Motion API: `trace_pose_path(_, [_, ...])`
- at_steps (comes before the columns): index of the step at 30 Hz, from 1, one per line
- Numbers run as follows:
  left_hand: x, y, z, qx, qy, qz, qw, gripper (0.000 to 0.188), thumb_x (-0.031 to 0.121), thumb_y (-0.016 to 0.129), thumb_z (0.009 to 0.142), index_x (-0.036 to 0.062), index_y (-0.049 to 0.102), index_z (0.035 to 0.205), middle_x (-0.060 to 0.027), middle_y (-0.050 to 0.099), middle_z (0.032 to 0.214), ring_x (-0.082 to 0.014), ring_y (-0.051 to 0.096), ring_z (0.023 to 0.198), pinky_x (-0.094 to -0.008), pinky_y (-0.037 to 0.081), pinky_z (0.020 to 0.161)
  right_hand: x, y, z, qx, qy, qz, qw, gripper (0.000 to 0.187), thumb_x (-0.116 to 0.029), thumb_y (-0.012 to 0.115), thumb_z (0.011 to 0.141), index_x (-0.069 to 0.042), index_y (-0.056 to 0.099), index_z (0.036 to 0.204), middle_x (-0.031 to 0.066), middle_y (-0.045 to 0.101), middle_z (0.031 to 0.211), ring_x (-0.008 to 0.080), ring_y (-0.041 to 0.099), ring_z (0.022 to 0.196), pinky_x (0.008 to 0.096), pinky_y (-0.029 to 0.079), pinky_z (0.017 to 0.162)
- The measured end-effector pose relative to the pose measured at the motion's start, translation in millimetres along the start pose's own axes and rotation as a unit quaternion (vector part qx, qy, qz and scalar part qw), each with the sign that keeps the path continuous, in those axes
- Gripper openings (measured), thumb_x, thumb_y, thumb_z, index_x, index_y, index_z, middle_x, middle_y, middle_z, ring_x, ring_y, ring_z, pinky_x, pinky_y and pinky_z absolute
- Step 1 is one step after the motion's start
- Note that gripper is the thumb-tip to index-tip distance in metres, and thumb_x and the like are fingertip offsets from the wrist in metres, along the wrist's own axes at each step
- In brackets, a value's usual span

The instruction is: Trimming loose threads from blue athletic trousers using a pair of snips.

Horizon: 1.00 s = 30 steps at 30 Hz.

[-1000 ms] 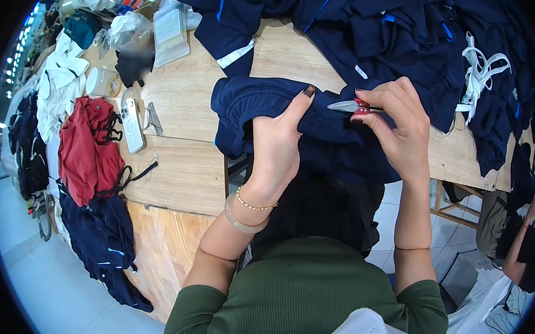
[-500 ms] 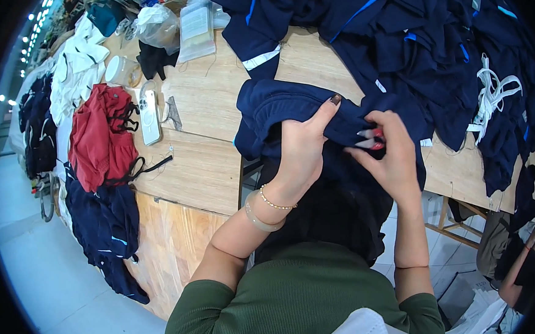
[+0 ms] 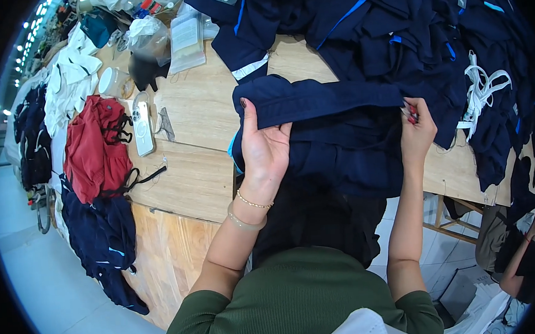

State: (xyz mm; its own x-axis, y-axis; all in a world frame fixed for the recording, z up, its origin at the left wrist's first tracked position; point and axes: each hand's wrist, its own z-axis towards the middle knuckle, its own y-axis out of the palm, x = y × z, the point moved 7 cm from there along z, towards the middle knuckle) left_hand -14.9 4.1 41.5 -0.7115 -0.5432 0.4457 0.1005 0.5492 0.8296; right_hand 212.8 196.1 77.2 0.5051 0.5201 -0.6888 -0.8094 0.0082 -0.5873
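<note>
A navy garment (image 3: 340,156) lies over the table's near edge and hangs down toward my lap. Its waistband (image 3: 343,98) is stretched flat from side to side between my two hands. My left hand (image 3: 265,146) holds the band's left part, thumb on top, the other fingers partly hidden by cloth. At the band's right end, my right hand (image 3: 418,130) pinches the fabric. Small red-handled thread snips (image 3: 411,115) are tucked in that same hand, mostly hidden by the fingers.
Navy garments (image 3: 388,43) are heaped at the far right, with white cords (image 3: 480,93) on them. At left lie a red garment (image 3: 98,147), a white phone (image 3: 143,128) and a plastic tub (image 3: 114,83). Another person's arm (image 3: 526,243) shows at lower right.
My hands have moved apart, left hand leftward, right hand rightward. The waistband, bunched before, is now drawn out straight. The snips' blades, visible between my right fingers earlier, are now mostly covered.
</note>
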Motion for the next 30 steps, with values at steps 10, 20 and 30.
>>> trace_pose_path(10, [-25.7, 11.0, -33.9, -0.077, 0.018, 0.059, 0.995, 0.052, 0.042, 0.031, 0.107, 0.0021, 0.044, 0.138, -0.0129, 0.051, 0.14, -0.0266, 0.049, 0.13, -0.0406, 0.037, 0.113, -92.6, 73.5, -93.8, -0.392, 0.253, 0.529, 0.709, 0.051, -0.04, 0.044, 0.104, 0.0, 0.054, 0.134, 0.0032, 0.065, 0.109, 0.0114, 0.059, 0.098, 0.0271, 0.045, 0.083])
trace_pose_path(20, [13.0, 10.9, -77.3, -0.215, 0.271, 0.71, 0.613, 0.038, 0.001, 0.065, 0.085, 0.0, 0.056, 0.122, -0.0176, 0.053, 0.123, -0.0322, 0.054, 0.107, -0.04, 0.044, 0.095, -97.2, 2.2, 73.1, -0.273, -0.005, 0.755, 0.597, 0.07, -0.044, 0.042, 0.101, -0.007, 0.018, 0.156, -0.0043, 0.061, 0.095, 0.0033, 0.059, 0.077, 0.0265, 0.053, 0.071])
trace_pose_path(30, [30.8, -64.8, 39.1, 0.01, 0.206, 0.624, 0.754, 0.039, 0.012, 0.059, 0.095, -0.0056, 0.05, 0.129, -0.0157, 0.062, 0.111, -0.0217, 0.064, 0.095, -0.033, 0.052, 0.084, -123.7, -64.5, 105.0, -0.134, 0.043, 0.646, 0.75, 0.055, -0.021, 0.037, 0.105, 0.0, 0.022, 0.153, 0.0127, 0.025, 0.16, 0.0232, 0.028, 0.147, 0.0375, 0.018, 0.122])
